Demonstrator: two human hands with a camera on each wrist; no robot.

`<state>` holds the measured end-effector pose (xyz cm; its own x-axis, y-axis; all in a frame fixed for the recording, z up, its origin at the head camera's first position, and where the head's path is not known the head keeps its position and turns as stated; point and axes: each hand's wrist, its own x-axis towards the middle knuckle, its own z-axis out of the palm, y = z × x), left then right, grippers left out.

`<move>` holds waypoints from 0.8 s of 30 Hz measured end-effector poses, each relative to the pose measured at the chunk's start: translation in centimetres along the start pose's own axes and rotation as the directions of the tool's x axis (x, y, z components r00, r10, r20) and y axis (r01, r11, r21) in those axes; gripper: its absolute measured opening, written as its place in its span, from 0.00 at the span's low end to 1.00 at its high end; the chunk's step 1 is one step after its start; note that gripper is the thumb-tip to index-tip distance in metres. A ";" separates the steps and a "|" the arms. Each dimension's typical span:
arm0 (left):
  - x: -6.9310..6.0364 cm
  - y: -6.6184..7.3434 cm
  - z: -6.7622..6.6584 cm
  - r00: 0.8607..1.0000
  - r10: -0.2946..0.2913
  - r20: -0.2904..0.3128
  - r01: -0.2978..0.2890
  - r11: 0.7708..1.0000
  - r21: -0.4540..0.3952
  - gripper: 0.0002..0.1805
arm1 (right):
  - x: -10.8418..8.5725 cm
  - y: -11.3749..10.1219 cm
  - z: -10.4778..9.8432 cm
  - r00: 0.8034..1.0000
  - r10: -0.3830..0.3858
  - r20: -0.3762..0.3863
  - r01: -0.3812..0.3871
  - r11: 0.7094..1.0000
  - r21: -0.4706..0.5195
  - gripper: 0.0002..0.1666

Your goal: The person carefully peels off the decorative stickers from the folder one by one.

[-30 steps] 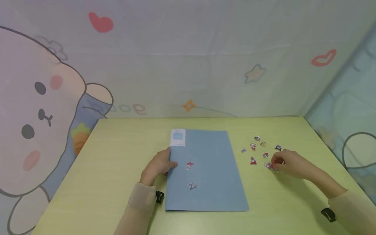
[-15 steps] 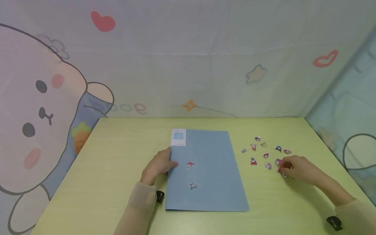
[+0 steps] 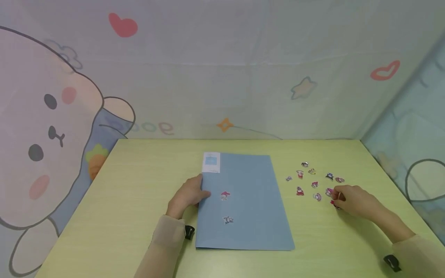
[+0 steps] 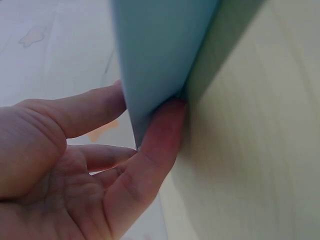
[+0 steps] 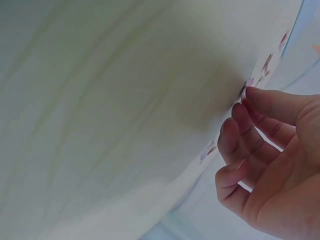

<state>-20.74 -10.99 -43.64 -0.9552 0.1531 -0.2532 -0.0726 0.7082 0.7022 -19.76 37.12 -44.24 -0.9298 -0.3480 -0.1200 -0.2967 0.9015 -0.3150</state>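
A blue folder (image 3: 252, 200) lies flat with two stickers on it, a pink-eared one (image 3: 225, 195) and a grey one (image 3: 228, 220). My left hand (image 3: 187, 195) grips its left edge, thumb on top; in the left wrist view the fingers of that hand (image 4: 95, 165) reach around the edge of the folder (image 4: 155, 45). To the right of the folder, my right hand (image 3: 358, 202) pinches a small red and white sticker (image 3: 335, 205) at the table surface. In the right wrist view the thumb and index tips of this hand (image 5: 280, 155) meet there, other fingers curled.
Several loose character stickers, among them a red one (image 3: 300, 191) and a dark one (image 3: 329, 176), lie scattered on the yellow-green table (image 3: 146, 166) between folder and right hand. A white label (image 3: 211, 162) marks the folder's top left corner. Printed cloth (image 3: 243, 77) hangs behind.
My right hand has moved right and slightly nearer, from beside a pinkish sticker to the red and white one. My left hand has stayed on the folder's edge.
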 end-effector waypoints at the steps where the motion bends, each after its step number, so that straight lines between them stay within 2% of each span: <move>1: 0.0 0.0 0.0 1.000 -0.002 0.000 0.002 1.000 -0.003 0.33 | 0.1 0.1 0.0 1.000 0.003 0.002 -0.003 1.000 -0.007 0.07; 6: 0.0 0.0 0.0 1.000 0.000 0.000 0.000 1.000 -0.013 0.34 | 0.6 0.3 -0.5 1.000 0.018 0.007 -0.017 0.999 -0.046 0.04; 10: 0.1 0.0 0.0 1.000 0.007 -0.003 -0.007 1.000 -0.018 0.34 | 1.3 -0.7 -1.4 1.000 0.011 -0.003 -0.011 0.999 -0.038 0.03; 17: 0.2 -0.3 -0.1 1.000 0.014 -0.005 -0.014 1.000 -0.014 0.33 | 3.4 -5.0 -2.4 0.996 -0.084 -0.039 0.082 0.996 -0.036 0.04; 24: 0.4 -0.4 0.0 1.000 0.019 -0.007 -0.019 1.000 -0.002 0.33 | 6.1 -9.5 -1.4 0.978 -0.210 -0.023 0.207 0.975 -0.075 0.06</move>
<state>-21.12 -11.19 -44.06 -0.9585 0.1615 -0.2348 -0.0549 0.7040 0.7080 -22.95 26.79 -40.66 -0.8518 -0.5231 -0.0294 -0.4985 0.8265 -0.2616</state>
